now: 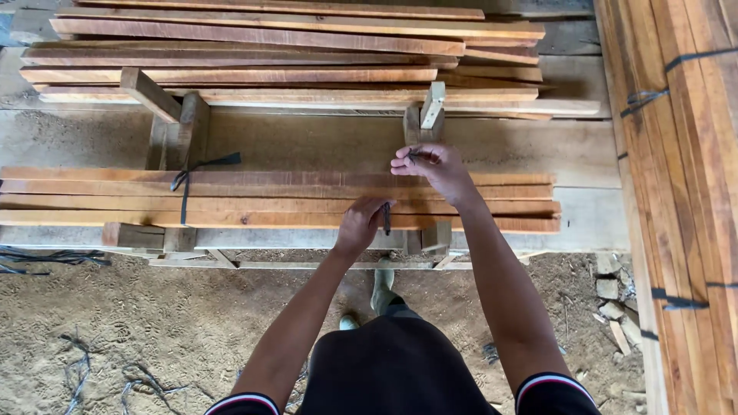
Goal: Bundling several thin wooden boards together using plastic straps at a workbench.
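left hand (361,224) fingers pinch strap (387,217) at bundle (231,198) edge | right hand (432,169) pinches its far end

Near bundle of wooden slats (254,200) rests flat on a low timber trestle (181,131). Black strap (184,188) tied round its left end. Trestle stands on sawdust-covered floor (154,323).

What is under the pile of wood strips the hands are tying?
The near bundle of wooden slats rests on wooden supports, one near each end. Below lies sawdust-covered ground. The left hand and right hand hide the strap there; the slats cover the supports' tops.
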